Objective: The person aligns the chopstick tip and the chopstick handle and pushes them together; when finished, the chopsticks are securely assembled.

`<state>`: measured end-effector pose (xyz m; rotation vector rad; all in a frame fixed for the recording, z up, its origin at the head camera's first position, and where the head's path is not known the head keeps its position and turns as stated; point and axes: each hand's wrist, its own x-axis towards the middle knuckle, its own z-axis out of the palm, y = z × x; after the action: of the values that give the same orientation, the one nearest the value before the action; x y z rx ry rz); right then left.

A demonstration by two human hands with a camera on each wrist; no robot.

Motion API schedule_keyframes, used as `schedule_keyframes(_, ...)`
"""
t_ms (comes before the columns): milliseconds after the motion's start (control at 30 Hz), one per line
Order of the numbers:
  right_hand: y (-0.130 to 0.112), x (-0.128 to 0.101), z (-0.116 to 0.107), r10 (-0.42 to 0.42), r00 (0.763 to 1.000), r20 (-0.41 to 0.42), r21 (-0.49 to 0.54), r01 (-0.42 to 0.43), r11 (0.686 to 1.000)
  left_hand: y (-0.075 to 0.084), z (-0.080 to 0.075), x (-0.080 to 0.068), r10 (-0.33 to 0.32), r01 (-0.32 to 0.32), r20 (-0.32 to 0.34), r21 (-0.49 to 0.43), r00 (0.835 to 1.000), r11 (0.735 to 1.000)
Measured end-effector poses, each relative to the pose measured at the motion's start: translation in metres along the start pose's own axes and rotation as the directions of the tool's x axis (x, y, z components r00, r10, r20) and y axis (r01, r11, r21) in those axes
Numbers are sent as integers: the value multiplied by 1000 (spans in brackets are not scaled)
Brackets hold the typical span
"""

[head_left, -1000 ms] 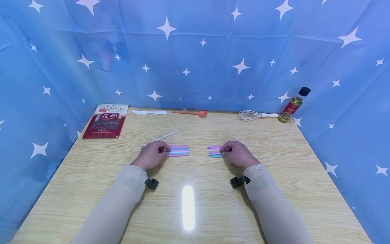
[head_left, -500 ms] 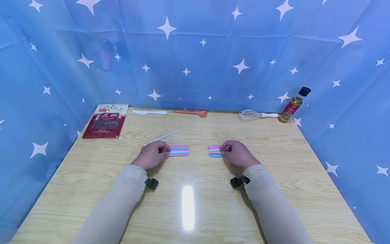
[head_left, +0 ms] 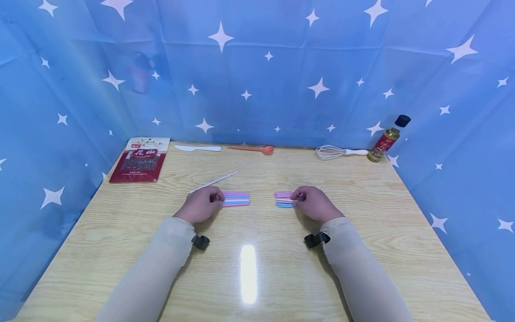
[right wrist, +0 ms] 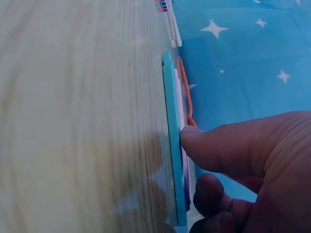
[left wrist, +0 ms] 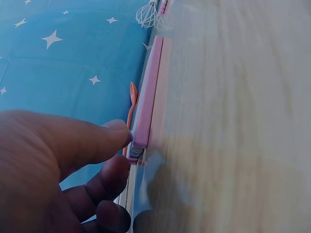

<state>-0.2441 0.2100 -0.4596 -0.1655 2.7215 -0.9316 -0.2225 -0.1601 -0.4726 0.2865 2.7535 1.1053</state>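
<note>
Two short bundles of pink, blue and white flat sticks lie side by side on the wooden table [head_left: 257, 277]. My left hand [head_left: 219, 197] pinches the near end of the left bundle [head_left: 238, 199]. In the left wrist view the thumb [left wrist: 92, 138] presses on the top pink stick [left wrist: 148, 92] while the other fingers curl beside it. My right hand [head_left: 295, 197] pinches the right bundle [head_left: 282, 200]. The right wrist view shows its thumb [right wrist: 218, 143] on the stack, whose bottom stick is teal [right wrist: 172, 136].
A thin white stick [head_left: 215, 180] lies just behind the left hand. Along the back edge are a red spice packet [head_left: 140, 160], a white plastic knife [head_left: 197, 148], an orange spoon [head_left: 253, 149], a whisk [head_left: 338, 152] and a bottle [head_left: 387, 139]. Blue star-print cloth walls three sides.
The right hand's fingers shifted slightly along its bundle and came back. The left hand and both bundles stay where they were.
</note>
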Motion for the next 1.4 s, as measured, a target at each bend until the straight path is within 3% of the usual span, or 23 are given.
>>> schedule_keyframes(867, -4, 1, 1, -13, 999, 29, -56, 15, 998, 5, 0, 3, -15, 15, 3, 103, 1000, 995)
schedule_keyframes(1400, -7, 1, 2, -20, 999, 25, -62, 21, 998, 4, 3, 4, -1, 2, -7, 120, 1000, 993)
